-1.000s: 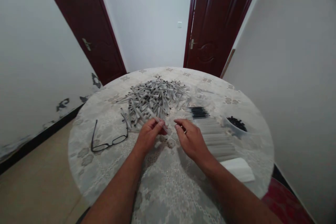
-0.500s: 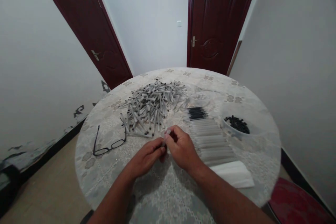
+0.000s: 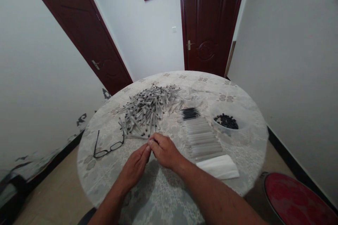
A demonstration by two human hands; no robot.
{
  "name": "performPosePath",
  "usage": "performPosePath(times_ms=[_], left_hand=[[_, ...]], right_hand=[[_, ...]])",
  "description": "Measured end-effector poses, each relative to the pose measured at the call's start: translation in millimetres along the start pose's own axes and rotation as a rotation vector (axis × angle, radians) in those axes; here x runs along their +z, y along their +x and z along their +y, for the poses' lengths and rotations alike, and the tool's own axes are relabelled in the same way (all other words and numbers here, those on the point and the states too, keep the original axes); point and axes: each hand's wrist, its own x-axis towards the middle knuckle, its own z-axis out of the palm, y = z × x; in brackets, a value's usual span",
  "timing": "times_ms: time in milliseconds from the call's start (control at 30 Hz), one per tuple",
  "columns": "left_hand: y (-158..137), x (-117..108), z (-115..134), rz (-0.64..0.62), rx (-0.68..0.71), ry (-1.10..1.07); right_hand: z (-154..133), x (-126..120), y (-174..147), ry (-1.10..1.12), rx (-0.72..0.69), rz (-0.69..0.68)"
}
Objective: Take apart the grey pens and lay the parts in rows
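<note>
My left hand (image 3: 138, 163) and my right hand (image 3: 165, 151) meet above the near middle of the table, both with fingers closed. Between their fingertips is a pen (image 3: 153, 140), nearly all hidden; only a small dark bit shows. Just beyond my hands lies a large loose pile of clear pens with dark ends (image 3: 148, 107). To the right of my right hand, clear pen barrels (image 3: 202, 137) lie side by side in a row. Dark ink refills (image 3: 190, 113) form a bundle at the row's far end. A folded white cloth or paper (image 3: 220, 167) lies at its near end.
Black small parts (image 3: 226, 121) fill a clear plastic bowl (image 3: 244, 123) on the right. Another clear container (image 3: 194, 97) stands behind the refills. Eyeglasses (image 3: 108, 150) lie on the left of the round, lace-covered table (image 3: 169, 197). A red stool (image 3: 295, 200) stands at right.
My view has tilted up and shifted right. My hands have drawn closer together, and the pale end that showed between the fingers is now covered.
</note>
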Motion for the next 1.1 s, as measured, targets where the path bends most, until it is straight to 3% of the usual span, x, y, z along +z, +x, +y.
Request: performPosePath(times_ms=[167,367,567,767,900,1100], left_hand=[[0,2,14,0.070,0.001,0.102],[4,-4,30,0.004,0.040,0.123],[6,-2,1,-0.033,-0.054,0.153],[21,0,-21,0.063,-0.208,-0.233],[43,0,-22,0.091,-0.164,-0.520],[65,3,-31,0.227,-0.137,-0.514]], right_hand=[[1,3,0,0.070,0.000,0.095],[1,-5,4,0.249,0.061,0.015],[-6,-14,8,0.206,0.002,0.207],[1,-15,7,0.016,-0.059,0.388],[12,-15,8,-0.179,-0.058,0.424],[13,-10,5,-0.398,-0.165,0.355]])
